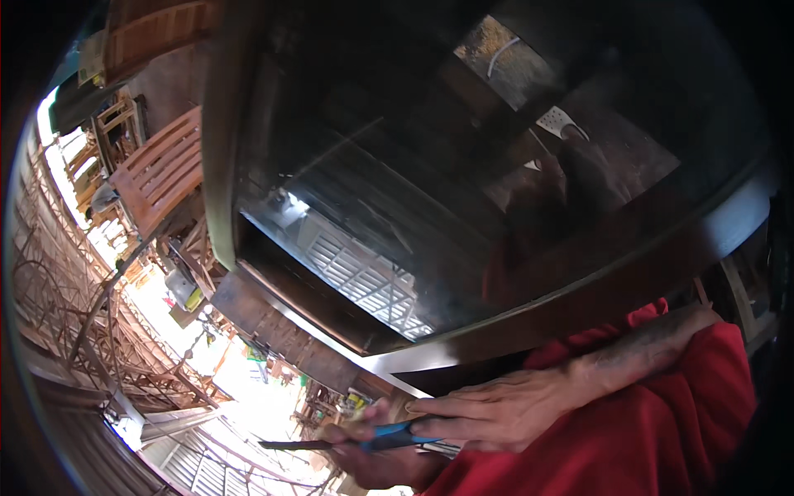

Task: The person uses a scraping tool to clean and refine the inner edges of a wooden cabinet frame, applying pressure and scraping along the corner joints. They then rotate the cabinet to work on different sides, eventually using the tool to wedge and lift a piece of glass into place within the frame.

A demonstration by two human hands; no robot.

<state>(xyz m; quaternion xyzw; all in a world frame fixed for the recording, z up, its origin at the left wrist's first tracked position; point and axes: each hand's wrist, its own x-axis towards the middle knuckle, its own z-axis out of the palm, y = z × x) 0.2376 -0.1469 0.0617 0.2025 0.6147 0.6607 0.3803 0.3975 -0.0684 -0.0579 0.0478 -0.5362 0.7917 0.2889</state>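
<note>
A hand tool with a blue-and-black handle [392,436] lies across both hands. Its dark, narrow, flat-looking shaft points left, and I cannot tell whether it is a chisel or a screwdriver. My left hand [382,463], slightly blurred, is closed around the tool where handle meets shaft. My right hand [506,408] reaches in from the right, back turned up, its fingers closed over the butt of the handle. Just above the hands is a large dark glossy panel [397,157] in a brown wooden frame [571,299]; a pale strip [422,357] runs along its lower corner.
The panel reflects a corrugated roof and a shoe. Red cloth [628,422] covers my arms and lap. At the left stand a slatted wooden piece [165,169] and a brown board [281,335]. Stacked wood and thin sticks [74,306] lie beyond, in bright light.
</note>
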